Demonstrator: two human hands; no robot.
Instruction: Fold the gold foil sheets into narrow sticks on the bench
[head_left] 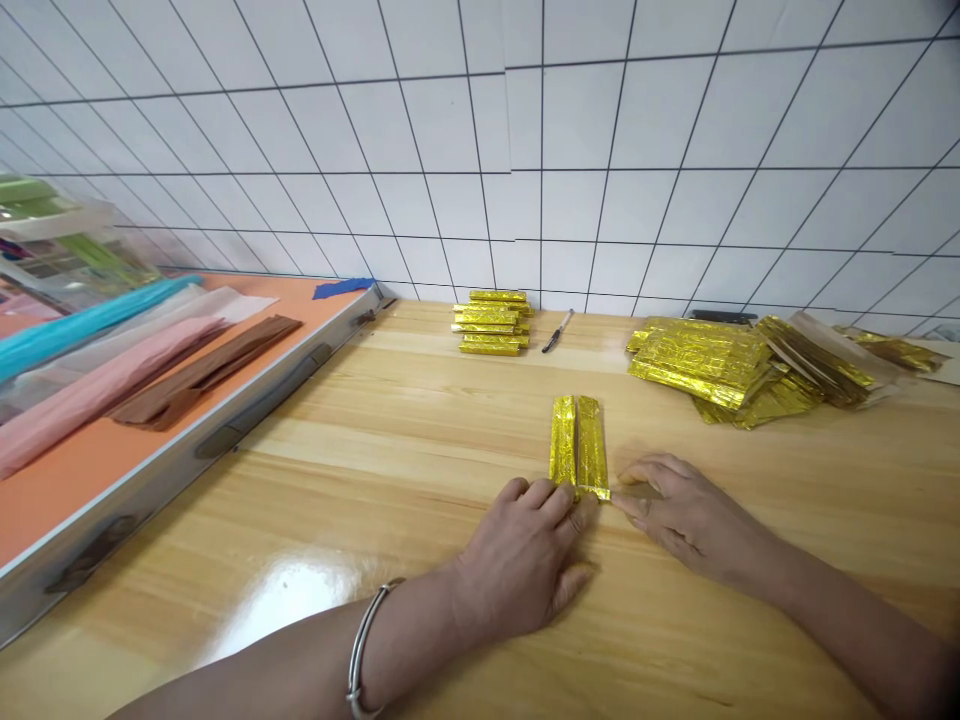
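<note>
Head view: left hand [517, 555] and right hand [697, 520] meeting at one gold foil piece [563, 440]

The single gold foil piece is lying flat on the wooden table [420, 420], in front of the person, its two lengthwise panels standing side by side with one dark gap running between them. The left hand is resting palm down at its lower left edge, the fingers bending close together and their tips touching the foil (whether they are pinching or only pressing, I cannot tell). The right hand is reaching in at the lower right corner, its fingers spreading slightly apart, one fingertip meeting or nearly meeting the edge; blur is hiding which. One silver bracelet [360, 650] is circling the left wrist.

Near the tiled wall [585, 130], one stack of narrow gold strips [491, 325] is sitting, at least four of them showing, and one pen [556, 332] is lying just beside it. Farther right, one loose heap of gold sheets [697, 355] is spreading out, its layers overlapping too much for counting, with one dark object [724, 317] peeking out behind.

On the left, one orange panel [322, 320] is carrying four long papers: one blue [97, 325], one whitish, one pink [112, 390] and one brown [210, 375]. One dark blue scrap [343, 289] is lying at its far corner, and clear plastic containers with green parts [82, 240] are standing beyond
</note>
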